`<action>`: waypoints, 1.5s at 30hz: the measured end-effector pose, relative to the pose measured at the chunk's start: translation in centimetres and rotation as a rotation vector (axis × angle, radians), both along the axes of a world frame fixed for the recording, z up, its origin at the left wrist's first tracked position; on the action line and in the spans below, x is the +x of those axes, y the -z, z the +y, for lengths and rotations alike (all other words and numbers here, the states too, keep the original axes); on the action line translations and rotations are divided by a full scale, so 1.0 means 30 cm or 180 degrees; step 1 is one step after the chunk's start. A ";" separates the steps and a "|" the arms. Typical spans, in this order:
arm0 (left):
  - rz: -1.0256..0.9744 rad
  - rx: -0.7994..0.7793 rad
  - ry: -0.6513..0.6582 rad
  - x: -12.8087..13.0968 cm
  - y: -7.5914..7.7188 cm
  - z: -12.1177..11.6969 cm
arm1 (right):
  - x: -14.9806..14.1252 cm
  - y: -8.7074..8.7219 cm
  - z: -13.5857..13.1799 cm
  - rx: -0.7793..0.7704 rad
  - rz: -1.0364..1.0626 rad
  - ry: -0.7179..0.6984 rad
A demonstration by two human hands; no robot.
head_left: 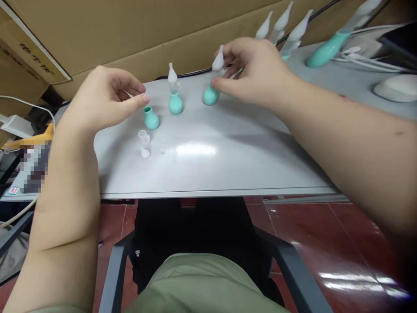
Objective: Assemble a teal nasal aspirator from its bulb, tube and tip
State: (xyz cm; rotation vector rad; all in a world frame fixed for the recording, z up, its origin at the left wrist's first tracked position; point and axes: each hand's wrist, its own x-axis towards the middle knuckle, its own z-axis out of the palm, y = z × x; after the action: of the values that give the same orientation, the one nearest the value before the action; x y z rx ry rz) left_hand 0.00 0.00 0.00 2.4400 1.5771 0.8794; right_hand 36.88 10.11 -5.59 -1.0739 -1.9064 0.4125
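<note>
Both hands are working over a pale grey table [211,174]: the right hand [257,71] is pinching a teal bulb with a white nozzle [212,87] between thumb and fingertips, holding it upright with its base touching or just off the tabletop, while the left hand [104,98] is hovering loosely curled and gripping nothing, its thumb tip just above a bare teal bulb [151,118] that is standing without any nozzle. Between those two, a finished bulb [175,98] with its white tip fitted is standing upright on its own. Just in front of the bare bulb, a small clear connector [143,138], a white cap [145,152] and a couple of tiny clear bits are lying loose on the table. To handle the held piece well, it seems wise to be keeping the pinch low near the bulb's neck so the soft body is not squashing and the nozzle is staying straight, and to be steadying the base flat before letting go. Further back at the right, a row of similar white-tipped pieces [283,26] is lying against brown cardboard [130,30], with white cables and a pale rounded object near the far right edge.
</note>
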 end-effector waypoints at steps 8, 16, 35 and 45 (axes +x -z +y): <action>0.0432 -0.0457 0.0442 -0.028 -0.102 -0.142 | -0.024 -0.058 -0.169 0.1226 -0.0009 0.0356; 0.0327 -0.0270 0.0528 -0.012 0.005 -0.144 | -0.170 -0.040 -0.332 0.0372 -0.1144 -0.1268; 0.0828 -0.1506 0.0621 -0.013 -0.037 -0.107 | -0.295 -0.082 -0.394 -0.0583 -0.1836 -0.1611; 0.0579 -0.1454 0.0429 -0.032 -0.052 -0.136 | -0.301 0.002 -0.359 -0.0413 -0.1681 -0.1793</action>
State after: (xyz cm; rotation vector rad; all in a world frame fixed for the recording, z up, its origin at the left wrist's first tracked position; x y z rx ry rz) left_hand -0.95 -4.09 1.56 2.3009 1.4457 0.2424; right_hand 27.84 -0.67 -5.66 -0.7517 -2.6961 0.6135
